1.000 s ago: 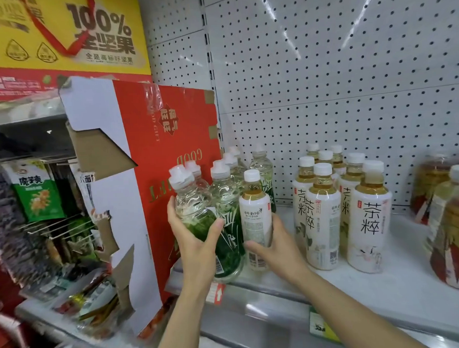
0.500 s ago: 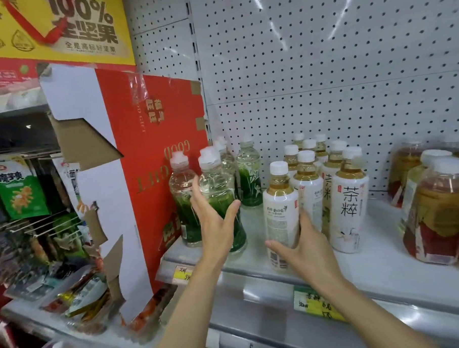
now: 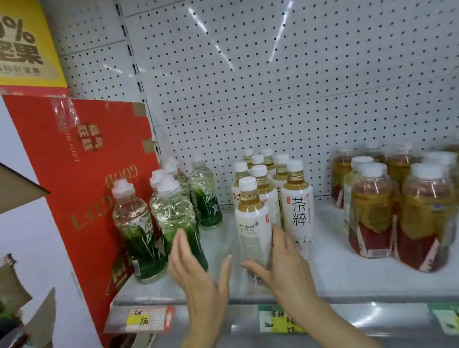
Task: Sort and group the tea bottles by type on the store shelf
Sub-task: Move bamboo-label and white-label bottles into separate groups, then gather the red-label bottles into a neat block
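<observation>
since half a second ago the left hand (image 3: 198, 270) has let go of the green bottle (image 3: 182, 226) and hovers flat-fingered beside it. at 3 o'clock, the right hand (image 3: 284, 261) cups the white-label tea bottle (image 3: 253, 225) on the shelf (image 3: 333, 282).

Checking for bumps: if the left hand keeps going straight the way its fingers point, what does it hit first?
Probably the front green-label bottle: the open left hand points up at its lower half, though depth is unclear.

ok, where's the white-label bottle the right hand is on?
Head view, centre: the white-label bottle stands at the shelf's front edge, just ahead of the white-label group, right hand around it.
</observation>
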